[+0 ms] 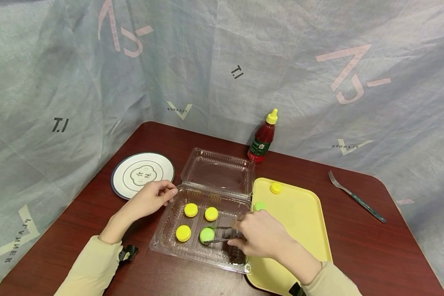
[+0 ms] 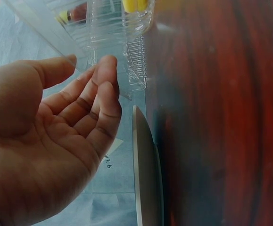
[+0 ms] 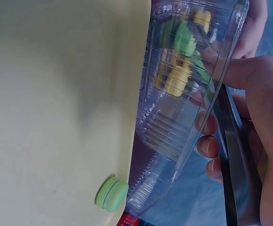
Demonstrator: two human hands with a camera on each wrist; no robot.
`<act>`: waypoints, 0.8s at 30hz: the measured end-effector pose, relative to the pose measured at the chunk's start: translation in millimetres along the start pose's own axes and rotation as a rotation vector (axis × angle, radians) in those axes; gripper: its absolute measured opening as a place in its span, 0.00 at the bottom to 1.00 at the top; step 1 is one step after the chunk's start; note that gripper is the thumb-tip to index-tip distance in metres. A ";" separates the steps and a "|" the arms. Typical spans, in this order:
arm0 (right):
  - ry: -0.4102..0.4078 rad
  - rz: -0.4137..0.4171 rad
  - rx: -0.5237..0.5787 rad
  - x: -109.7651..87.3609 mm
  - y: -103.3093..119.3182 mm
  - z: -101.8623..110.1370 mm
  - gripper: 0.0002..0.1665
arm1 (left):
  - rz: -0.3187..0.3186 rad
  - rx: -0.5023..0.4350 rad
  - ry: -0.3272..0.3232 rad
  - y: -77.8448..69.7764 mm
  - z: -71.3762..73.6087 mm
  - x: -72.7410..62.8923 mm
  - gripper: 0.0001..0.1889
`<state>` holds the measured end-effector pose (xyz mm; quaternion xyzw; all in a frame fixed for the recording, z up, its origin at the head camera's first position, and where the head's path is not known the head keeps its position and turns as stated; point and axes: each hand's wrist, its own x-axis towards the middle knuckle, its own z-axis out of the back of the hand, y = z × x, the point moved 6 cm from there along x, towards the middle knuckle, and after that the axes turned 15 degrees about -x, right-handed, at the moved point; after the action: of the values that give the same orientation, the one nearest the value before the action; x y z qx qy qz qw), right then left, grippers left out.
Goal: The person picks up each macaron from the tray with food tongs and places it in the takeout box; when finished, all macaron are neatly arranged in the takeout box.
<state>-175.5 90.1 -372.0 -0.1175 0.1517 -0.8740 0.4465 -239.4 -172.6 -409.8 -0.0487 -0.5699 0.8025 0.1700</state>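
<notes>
- Head view: nearest the camera are my left sleeve (image 1: 90,267) and right sleeve (image 1: 333,281), on the near side of the clear plastic box (image 1: 192,255).
- My right hand (image 1: 260,232) pinches a pair of tongs (image 1: 218,241) over the box, the two arms on either side of a green macaron (image 1: 207,235) in the box's near half.
- Three yellow macarons (image 1: 190,210) sit in the box too, two behind the green one and one to its left.
- My left hand (image 1: 149,199) is at the box's far left corner, fingers loosely bent; I cannot tell whether they touch the rim.
- Around the box: its open lid (image 1: 220,168) behind, a sauce bottle (image 1: 262,139) past the far right corner, a plate (image 1: 148,162) to the left, a yellow tray (image 1: 292,222) to the right bearing two more macarons (image 1: 276,188), and a fork (image 1: 355,195) well apart on the right.
- Left wrist view: my thumb stands apart from my bent fingers, with the box beyond the fingertips.
- Right wrist view: my thumb and fingers are clamped on the tongs beside the box, whose wall blurs the macarons inside.
</notes>
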 end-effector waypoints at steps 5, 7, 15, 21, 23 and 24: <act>0.004 -0.005 -0.001 0.3 -0.3 -0.6 0.21 | 0.002 0.004 0.001 0.0 0.0 0.0 0.06; 0.008 -0.010 -0.002 0.1 -0.5 -0.6 0.21 | 0.001 0.005 0.003 -0.1 -0.1 -0.1 0.06; 0.017 -0.025 -0.005 -0.7 -0.9 -1.4 0.22 | -0.004 0.012 0.009 0.4 -0.2 0.0 0.07; 0.014 -0.024 -0.011 -1.4 -1.4 -1.2 0.23 | 0.001 0.023 0.002 1.8 -0.1 0.7 0.06; 0.017 -0.029 -0.006 -1.7 -1.9 -0.8 0.23 | 0.002 0.027 0.000 2.1 -0.1 0.9 0.06; 0.020 -0.032 -0.002 -1.7 -2.3 -0.6 0.24 | 0.002 0.027 -0.001 2.2 0.0 0.9 0.06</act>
<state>-176.5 92.9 -371.8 -0.1118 0.1552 -0.8820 0.4306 -240.8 -172.9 -411.7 -0.0469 -0.5591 0.8102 0.1694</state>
